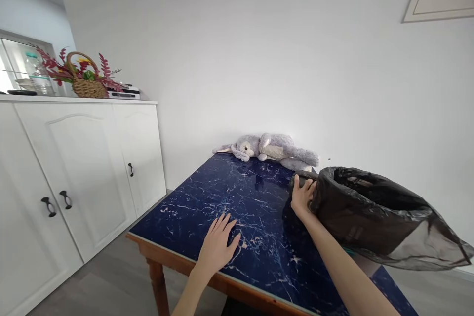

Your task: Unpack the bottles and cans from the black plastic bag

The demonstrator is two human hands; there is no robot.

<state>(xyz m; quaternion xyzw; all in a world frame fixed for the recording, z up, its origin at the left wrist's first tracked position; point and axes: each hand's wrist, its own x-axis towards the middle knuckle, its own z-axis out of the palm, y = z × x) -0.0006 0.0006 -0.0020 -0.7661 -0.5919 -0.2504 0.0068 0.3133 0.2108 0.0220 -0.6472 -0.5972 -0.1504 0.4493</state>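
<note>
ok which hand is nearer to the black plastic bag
Right. The right hand is at the near-left side of the black plastic bag, fingers against it; the left hand is farther left, over the blue tabletop.

On the right side of the bench [207, 197], a black plastic bag [342, 217] is sitting with its wide, crinkled mouth gaping open. Its body is looking dark and glossy, while a thinner, see-through end is stretching past the right edge. Its left part is touching my right fingers [296, 183].
</note>
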